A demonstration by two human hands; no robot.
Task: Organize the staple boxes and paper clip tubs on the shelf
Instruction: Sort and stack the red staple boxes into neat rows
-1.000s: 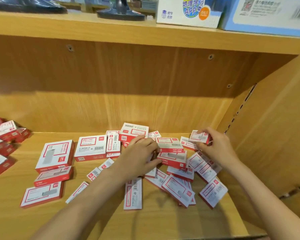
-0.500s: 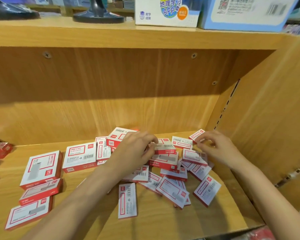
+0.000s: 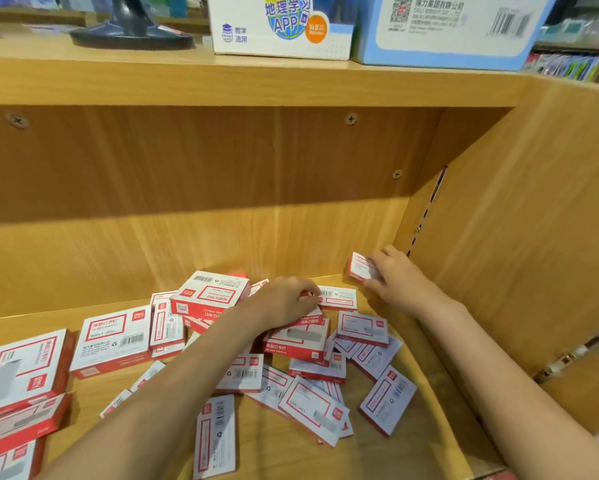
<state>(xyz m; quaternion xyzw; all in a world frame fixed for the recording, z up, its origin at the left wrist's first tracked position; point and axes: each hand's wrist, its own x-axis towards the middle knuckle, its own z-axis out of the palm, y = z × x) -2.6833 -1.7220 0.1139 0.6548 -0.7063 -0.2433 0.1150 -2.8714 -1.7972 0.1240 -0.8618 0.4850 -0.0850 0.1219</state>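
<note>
Nearest, at the front lip of the light wooden shelf (image 3: pixel 412 455): one small red-and-white cardboard staple box (image 3: pixel 216 434) lying flat, alone, likely not yet sorted. Off to the left, larger red-and-white staple boxes (image 3: pixel 22 365) cut by the frame edge, so their count could not be told. Further in, a loose heap of small staple boxes (image 3: pixel 325 372), overlapping at all angles, evidently still awaiting order. Over that heap, the left hand (image 3: pixel 280 303), knuckles up and fingers bent down onto the boxes, probably feeling for the next one; fingertips hidden behind the hand, so a true grip could not be told. Beyond and to the right, near the back corner beside the side panel, the right hand (image 3: pixel 400 282) pinching one small tilted staple box (image 3: pixel 360 270) between thumb and fingers, seemingly to start a row against the wall. No paper clip tubs to be made out anywhere. Farthest, on the upper board, a white printed carton (image 3: pixel 277 29), a pale blue carton (image 3: pixel 443 32) and a dark round stand base (image 3: pixel 131 32), all cropped at the top.
</note>
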